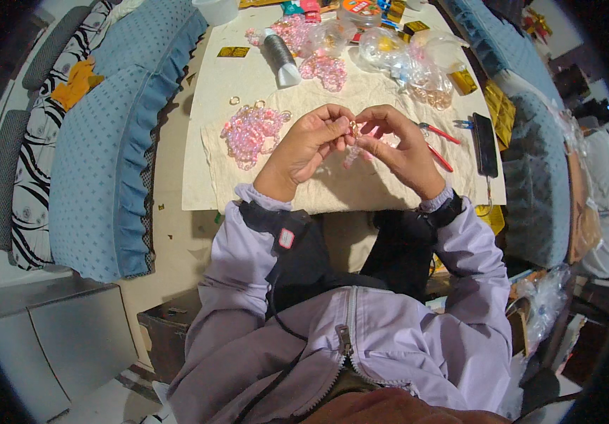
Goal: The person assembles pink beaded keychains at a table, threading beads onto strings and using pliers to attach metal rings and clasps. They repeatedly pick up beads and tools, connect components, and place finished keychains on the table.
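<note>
Above the front part of a cream cloth (pixel 382 191), my two hands meet at a small gold-coloured metal piece (pixel 353 128). A short strand of pink beads (pixel 351 157) hangs from it. My left hand (pixel 311 145) pinches it between thumb and fingertips. Thumb and fingers of my right hand (pixel 403 147) close on it from the other side; its exact shape is partly hidden by the fingers. Left of my hands lies a heap of pink bead strands (pixel 251 134) with gold-coloured rings (pixel 234 100) at its far edge. Beside my right hand are red-handled pliers (pixel 440 133).
Behind my hands stand a grey spool (pixel 280 55), more pink beads (pixel 324 71) and clear plastic bags (pixel 382 51). A bag of gold-coloured rings (pixel 428 90) lies far right. A black phone (pixel 485 145) rests near the right edge. Blue-covered sofas (pixel 110 141) flank the table.
</note>
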The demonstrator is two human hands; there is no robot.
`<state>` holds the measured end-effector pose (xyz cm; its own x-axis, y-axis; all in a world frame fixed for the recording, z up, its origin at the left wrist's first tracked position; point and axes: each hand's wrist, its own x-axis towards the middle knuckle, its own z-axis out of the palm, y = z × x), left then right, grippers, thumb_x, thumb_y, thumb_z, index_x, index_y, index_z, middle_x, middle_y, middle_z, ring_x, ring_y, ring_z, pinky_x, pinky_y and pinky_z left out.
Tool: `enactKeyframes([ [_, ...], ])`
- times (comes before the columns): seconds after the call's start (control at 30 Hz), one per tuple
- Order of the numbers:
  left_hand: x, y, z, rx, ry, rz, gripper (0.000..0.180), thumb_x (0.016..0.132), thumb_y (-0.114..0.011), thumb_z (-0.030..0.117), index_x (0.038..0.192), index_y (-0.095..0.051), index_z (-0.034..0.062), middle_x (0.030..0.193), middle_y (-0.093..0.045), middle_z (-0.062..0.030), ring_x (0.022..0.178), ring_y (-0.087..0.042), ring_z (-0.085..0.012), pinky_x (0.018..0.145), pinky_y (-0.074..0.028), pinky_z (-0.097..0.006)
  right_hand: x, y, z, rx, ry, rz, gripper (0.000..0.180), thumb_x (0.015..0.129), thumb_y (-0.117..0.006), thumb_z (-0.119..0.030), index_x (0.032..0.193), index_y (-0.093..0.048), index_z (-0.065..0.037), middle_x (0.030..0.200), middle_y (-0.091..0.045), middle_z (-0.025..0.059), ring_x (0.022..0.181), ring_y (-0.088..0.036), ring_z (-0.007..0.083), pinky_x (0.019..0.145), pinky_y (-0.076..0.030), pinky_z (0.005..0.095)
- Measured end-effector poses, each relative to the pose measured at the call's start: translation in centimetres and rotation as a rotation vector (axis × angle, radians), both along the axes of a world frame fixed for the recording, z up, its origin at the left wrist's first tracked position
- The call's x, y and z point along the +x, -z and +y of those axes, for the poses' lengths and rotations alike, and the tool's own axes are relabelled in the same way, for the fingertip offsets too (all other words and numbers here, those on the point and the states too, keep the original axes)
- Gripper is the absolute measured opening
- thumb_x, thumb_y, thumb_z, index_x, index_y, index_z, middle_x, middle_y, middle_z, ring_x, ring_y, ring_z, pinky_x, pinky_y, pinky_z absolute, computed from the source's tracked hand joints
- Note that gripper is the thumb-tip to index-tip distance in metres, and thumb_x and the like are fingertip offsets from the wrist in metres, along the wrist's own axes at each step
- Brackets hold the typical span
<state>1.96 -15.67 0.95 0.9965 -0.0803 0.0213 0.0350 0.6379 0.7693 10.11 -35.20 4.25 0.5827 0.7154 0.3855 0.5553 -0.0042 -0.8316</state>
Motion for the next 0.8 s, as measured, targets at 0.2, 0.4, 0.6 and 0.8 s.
enactKeyframes([
  [0.2,-0.5,-0.7,-0.5,-0.044,-0.138,0.102,0.018,0.097,-0.068,0.01,0.113,-0.064,0.0025,0.099,-0.067,-0.0038,0.087,-0.062,-0.0086,0.077,-0.052,-0.02,-0.6,0.6,0.8,0.031,0.078,0.052,0.027,0.089,-0.078,-0.017,0.109,-0.066,-0.002,0.097,-0.071,0.0048,0.086,-0.067,0.0116,0.077,-0.054,0.0265],
  [0.4,-0.1,0.0,-0.4,-0.056,-0.167,0.107,0.018,0.096,-0.068,0.008,0.112,-0.065,0.002,0.102,-0.068,-0.0047,0.09,-0.063,-0.0095,0.081,-0.052,-0.021,0.1,0.2,1.0,0.022,0.133,0.099,0.016,0.093,-0.073,-0.016,0.1,-0.07,-0.001,0.091,-0.071,0.0044,0.08,-0.064,0.0107,0.074,-0.052,0.0263],
  [0.6,1.3,1.8,1.1,-0.015,-0.097,0.073,0.02,0.097,-0.065,0.007,0.116,-0.063,-0.0001,0.105,-0.067,-0.0067,0.088,-0.063,-0.011,0.079,-0.051,-0.022,2.3,-1.2,1.7,0.008,0.208,-0.206,0.016,0.093,-0.073,-0.016,0.101,-0.07,-0.002,0.09,-0.071,0.0074,0.076,-0.064,0.0147,0.069,-0.05,0.0296],
  [0.8,2.8,2.8,3.0,0.125,-0.168,0.057,0.02,0.099,-0.061,0.008,0.117,-0.063,0.0006,0.106,-0.067,-0.0066,0.085,-0.063,-0.0114,0.076,-0.05,-0.022,5.1,-1.4,3.4,-0.029,0.218,-0.168,0.019,0.095,-0.071,-0.019,0.101,-0.068,-0.001,0.091,-0.072,0.0102,0.079,-0.068,0.0177,0.073,-0.054,0.031],
])
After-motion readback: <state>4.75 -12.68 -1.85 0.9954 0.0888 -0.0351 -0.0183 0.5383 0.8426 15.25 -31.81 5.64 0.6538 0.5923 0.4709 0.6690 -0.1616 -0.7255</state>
